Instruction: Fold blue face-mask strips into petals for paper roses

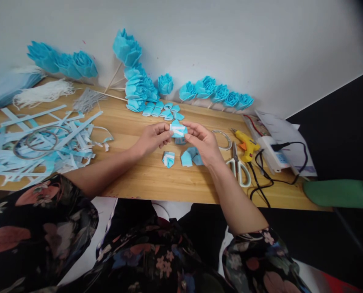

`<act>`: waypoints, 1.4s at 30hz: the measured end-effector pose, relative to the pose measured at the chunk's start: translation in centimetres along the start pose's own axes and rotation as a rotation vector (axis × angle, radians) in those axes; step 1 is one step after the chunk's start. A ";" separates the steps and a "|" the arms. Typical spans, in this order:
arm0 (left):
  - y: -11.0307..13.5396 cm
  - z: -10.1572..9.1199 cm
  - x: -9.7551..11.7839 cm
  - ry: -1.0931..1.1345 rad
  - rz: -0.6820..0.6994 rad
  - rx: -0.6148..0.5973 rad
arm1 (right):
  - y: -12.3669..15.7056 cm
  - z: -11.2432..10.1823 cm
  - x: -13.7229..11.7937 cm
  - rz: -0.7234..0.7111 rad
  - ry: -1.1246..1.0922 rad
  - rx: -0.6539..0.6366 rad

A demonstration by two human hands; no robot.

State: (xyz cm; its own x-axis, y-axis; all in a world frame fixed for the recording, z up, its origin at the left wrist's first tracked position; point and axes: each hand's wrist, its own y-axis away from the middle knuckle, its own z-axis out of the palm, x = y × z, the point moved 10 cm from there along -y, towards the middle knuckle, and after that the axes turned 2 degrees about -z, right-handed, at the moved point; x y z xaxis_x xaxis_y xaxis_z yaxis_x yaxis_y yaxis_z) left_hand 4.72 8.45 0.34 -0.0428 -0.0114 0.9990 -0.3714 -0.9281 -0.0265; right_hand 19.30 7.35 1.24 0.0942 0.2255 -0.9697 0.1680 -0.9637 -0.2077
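Between both hands, above the table's middle, is a folded blue petal piece [178, 131] with white strips across its face. My left hand [155, 137] pinches its left edge, and my right hand [202, 140] pinches its right edge. Below them on the wood lies another folded blue piece [168, 159] with a white band. Close under my right hand sit more blue pieces [187, 157], partly covered by it. Just behind the hands, several rolled blue pieces [163, 110] are set out in rows.
Blue flowers on sticks [220, 93] lean along the wall. At left lie cut strips [62, 138], a wire coil [41, 142], white cords [44, 92] and stacked blue sheets [10, 87]. At right are scissors [238, 165], a yellow glue gun [245, 145], a tape ring [229, 140] and a corded power strip [272, 154].
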 end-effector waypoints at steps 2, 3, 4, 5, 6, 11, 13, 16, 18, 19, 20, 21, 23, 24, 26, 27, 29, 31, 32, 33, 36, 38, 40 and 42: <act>0.0 0.1 0.0 -0.004 0.006 -0.006 | 0.1 0.1 0.0 0.013 -0.020 0.001; 0.0 0.1 0.0 -0.008 0.008 -0.010 | 0.1 0.1 0.0 0.019 -0.026 -0.003; 0.1 0.2 0.1 -0.013 0.009 -0.011 | 0.1 0.2 0.0 0.025 -0.029 -0.008; 0.1 0.2 0.1 -0.017 0.009 -0.012 | 0.1 0.2 0.1 0.030 -0.031 -0.013; 0.1 0.2 0.1 -0.019 0.008 -0.011 | 0.2 0.3 0.1 0.035 -0.034 -0.015; 0.1 0.2 0.1 -0.024 0.006 -0.005 | 0.2 0.3 0.4 0.060 -0.100 -0.046; -0.1 0.0 0.1 -0.029 0.007 0.010 | 0.2 0.1 0.4 0.062 -0.149 -0.044; -0.2 -0.3 0.1 -0.036 0.011 0.018 | 0.2 0.0 0.3 0.065 -0.174 -0.035; -0.2 -0.3 0.2 -0.043 0.020 0.012 | 0.2 0.0 0.2 0.064 -0.163 -0.038; -0.1 -0.3 0.2 -0.048 0.026 0.008 | 0.2 0.0 0.2 0.064 -0.154 -0.037; -0.1 -0.2 0.3 -0.054 0.031 0.004 | 0.2 0.0 0.3 0.064 -0.146 -0.032; 0.0 -0.2 0.3 -0.061 0.035 0.001 | 0.1 -0.1 0.3 0.064 -0.135 -0.024; 0.0 -0.1 0.4 -0.076 0.043 -0.005 | 0.1 -0.2 0.5 0.063 -0.110 -0.011; 0.0 -0.1 0.4 -0.082 0.049 -0.008 | 0.0 -0.2 0.5 0.060 -0.101 -0.010; 0.0 0.1 0.5 -0.094 0.068 -0.015 | 0.0 -0.1 0.5 0.049 -0.090 -0.018; 0.0 0.1 0.5 -0.099 0.079 -0.018 | -0.1 0.0 0.5 0.042 -0.086 -0.023; -0.1 0.1 0.5 -0.102 0.086 -0.018 | -0.1 0.1 0.4 0.032 -0.085 -0.029; -0.1 0.0 0.3 -0.091 0.068 -0.017 | -0.2 0.1 0.5 0.027 -0.083 -0.030; -0.1 0.0 0.2 -0.075 0.057 -0.017 | -0.2 0.0 0.5 0.025 -0.078 -0.023; -0.1 -0.1 0.3 -0.055 0.051 -0.013 | -0.2 -0.2 0.6 0.022 -0.069 -0.008; 0.2 -0.7 1.3 -0.011 0.112 0.047 | -0.3 -1.2 0.6 0.001 -0.022 0.077; 0.8 -0.7 2.4 -0.068 0.195 0.084 | -0.3 -1.6 0.5 -0.023 0.007 0.127; 1.3 -0.1 3.3 -0.183 0.281 0.086 | -0.2 -1.6 0.3 -0.044 0.026 0.141; 1.7 0.6 3.7 -0.289 0.344 0.082 | -0.1 -1.1 0.2 -0.054 0.032 0.124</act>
State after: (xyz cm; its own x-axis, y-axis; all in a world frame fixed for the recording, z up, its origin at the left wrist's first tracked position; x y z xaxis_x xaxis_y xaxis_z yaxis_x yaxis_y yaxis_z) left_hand 4.44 6.59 4.02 0.1143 -0.4169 0.9017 -0.3054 -0.8785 -0.3675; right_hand 20.40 7.71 1.22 0.1201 0.2798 -0.9525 0.0515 -0.9599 -0.2755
